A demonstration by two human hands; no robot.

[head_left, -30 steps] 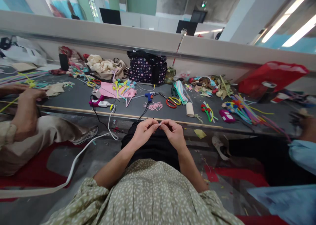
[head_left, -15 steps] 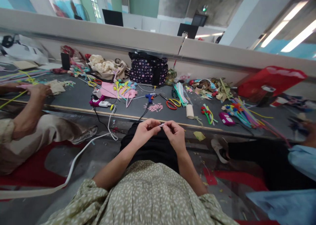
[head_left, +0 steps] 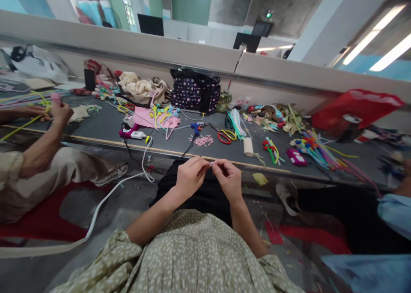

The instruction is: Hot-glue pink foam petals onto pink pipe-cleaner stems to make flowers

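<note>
near heaped, seemingly finished short pink sticks [head_left: 204,141], left hand [head_left: 192,177] and right hand [head_left: 228,179] pinch one tiny pale piece [head_left: 211,164], likely unfinished.

I can read no words, brands or numbers anywhere from where I sit. High on the far side of the room, a small green lit sign [head_left: 269,14] glows, but it is too small for me to make out any lettering or symbol. To the right on my counter [head_left: 99,128], a magenta block [head_left: 296,157] shows pale patches on its top; I cannot tell whether they are a label. The little marks on the dark patterned bag [head_left: 189,91] in front of me are too fine to make out.
</note>
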